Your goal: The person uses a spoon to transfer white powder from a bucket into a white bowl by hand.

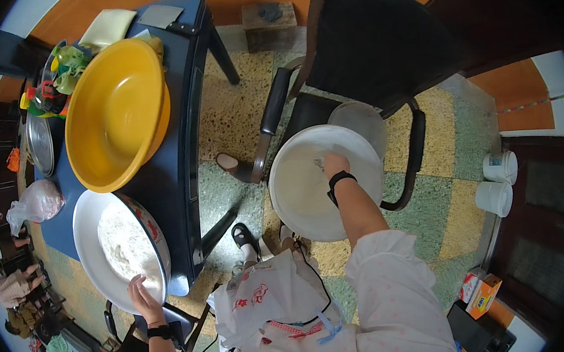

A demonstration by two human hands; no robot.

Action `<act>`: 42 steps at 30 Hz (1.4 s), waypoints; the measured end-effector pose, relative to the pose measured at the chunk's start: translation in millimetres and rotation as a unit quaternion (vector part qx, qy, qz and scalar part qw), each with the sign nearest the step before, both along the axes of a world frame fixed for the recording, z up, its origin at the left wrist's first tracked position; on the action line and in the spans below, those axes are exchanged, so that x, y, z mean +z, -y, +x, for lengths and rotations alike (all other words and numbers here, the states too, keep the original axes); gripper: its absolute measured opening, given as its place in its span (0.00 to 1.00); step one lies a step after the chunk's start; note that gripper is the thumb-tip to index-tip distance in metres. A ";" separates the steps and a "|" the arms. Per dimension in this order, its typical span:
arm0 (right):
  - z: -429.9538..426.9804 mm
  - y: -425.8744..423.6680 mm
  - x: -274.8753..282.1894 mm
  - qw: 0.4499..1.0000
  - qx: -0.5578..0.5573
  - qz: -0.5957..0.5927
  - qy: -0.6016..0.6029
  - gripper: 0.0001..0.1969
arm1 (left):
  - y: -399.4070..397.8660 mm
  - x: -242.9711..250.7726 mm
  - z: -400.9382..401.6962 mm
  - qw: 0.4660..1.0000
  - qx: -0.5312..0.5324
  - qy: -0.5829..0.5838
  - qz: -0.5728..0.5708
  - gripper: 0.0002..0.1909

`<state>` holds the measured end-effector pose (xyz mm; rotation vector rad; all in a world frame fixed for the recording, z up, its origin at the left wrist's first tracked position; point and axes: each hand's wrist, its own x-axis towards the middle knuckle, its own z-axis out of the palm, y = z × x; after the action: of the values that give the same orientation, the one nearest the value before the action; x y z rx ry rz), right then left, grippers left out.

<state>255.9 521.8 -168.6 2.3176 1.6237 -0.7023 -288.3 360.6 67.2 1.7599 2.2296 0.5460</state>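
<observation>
My right hand is inside a white plastic bucket, its fingers curled against a small greyish object too unclear to name. Pale flour-like powder covers the bottom of that bucket. Over on the left, my left hand rests at the near rim of a white enamel basin with a red pattern outside. Nothing shows in this hand, and its fingers are slightly apart. A heap of white flour lies in the basin, just beyond my fingertips.
A large yellow plastic basin stands on the blue table beside a cleaver, bottles and a metal lid. The bucket is at a black armchair. White buckets stand by the door. Other people are far left.
</observation>
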 end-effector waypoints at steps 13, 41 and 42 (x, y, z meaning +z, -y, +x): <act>-8.1 21.8 -93.1 0.935 0.261 -0.205 -0.126 0.14 | -1.6 0.3 0.5 0.999 0.020 -0.020 -0.038 0.21; 13.7 54.7 233.5 0.859 -0.248 -0.076 -0.442 0.08 | 14.2 -7.4 -14.2 0.988 0.054 0.140 0.040 0.13; 22.7 60.1 247.4 0.859 -0.233 -0.082 -0.449 0.05 | 9.0 -8.2 -14.5 0.987 0.033 0.149 0.048 0.13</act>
<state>278.6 461.8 78.8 2.3923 1.1159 -2.1871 -302.8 351.6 59.0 1.5327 2.0869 0.8827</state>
